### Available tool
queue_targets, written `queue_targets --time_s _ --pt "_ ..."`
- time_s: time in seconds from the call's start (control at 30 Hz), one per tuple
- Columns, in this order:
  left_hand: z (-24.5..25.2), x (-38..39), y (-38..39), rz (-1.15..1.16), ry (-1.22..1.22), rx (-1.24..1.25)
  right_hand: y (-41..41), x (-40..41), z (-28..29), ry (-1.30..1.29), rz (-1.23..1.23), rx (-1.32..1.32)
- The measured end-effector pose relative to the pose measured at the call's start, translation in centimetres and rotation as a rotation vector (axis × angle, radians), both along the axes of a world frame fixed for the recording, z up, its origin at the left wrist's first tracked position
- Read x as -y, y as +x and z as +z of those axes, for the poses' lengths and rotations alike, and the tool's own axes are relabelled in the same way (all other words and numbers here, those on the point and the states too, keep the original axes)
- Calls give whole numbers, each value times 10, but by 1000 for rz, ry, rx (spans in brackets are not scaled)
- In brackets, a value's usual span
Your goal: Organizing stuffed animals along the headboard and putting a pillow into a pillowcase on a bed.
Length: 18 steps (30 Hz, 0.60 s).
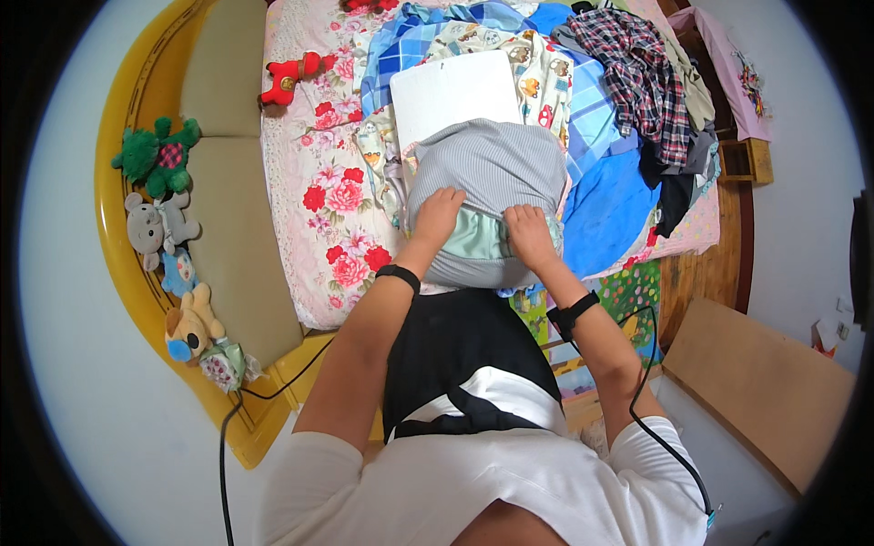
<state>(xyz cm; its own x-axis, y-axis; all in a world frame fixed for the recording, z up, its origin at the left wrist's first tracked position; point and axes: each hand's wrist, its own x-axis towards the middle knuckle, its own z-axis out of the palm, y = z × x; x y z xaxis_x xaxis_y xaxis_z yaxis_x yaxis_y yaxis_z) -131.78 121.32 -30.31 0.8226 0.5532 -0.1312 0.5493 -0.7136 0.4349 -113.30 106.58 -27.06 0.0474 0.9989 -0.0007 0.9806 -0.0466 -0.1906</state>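
In front of me on the bed a grey striped fabric piece (491, 153) is spread, its near side gaping. Mint-green fabric (476, 233) shows through the opening. My left hand (438, 217) grips the striped cloth at the opening's left side, fingers curled over the edge. On the right side of the gap, my right hand (530, 233) pinches the cloth in the same way, its fingertips partly hidden in the folds. A white flat board (456, 92) lies just beyond, its near end covered by the striped fabric.
Under and around lie a blue plaid cloth (593, 112) and a car-print cloth (550, 75). Piled clothes (638, 75) are at right, a red plush toy (287, 80) at left. Several soft toys, including a green one (160, 157), line the yellow headboard (113, 136). Black cables (227, 437) hang by both arms.
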Motion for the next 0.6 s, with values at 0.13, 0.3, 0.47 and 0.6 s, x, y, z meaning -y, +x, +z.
queue_targets --time_s 0.13,0.3,0.47,0.6 --pt "-28 61 -21 -50 -141 185 8 36 -28 28 -42 -107" --pt "-26 123 -35 -85 -305 82 10 41 -27 76 52 -190" --pt "-4 71 -23 22 -283 168 -13 89 -20 -305 -65 -356" --pt "1 76 -23 -12 -349 116 -10 85 0 -396 -121 -463"
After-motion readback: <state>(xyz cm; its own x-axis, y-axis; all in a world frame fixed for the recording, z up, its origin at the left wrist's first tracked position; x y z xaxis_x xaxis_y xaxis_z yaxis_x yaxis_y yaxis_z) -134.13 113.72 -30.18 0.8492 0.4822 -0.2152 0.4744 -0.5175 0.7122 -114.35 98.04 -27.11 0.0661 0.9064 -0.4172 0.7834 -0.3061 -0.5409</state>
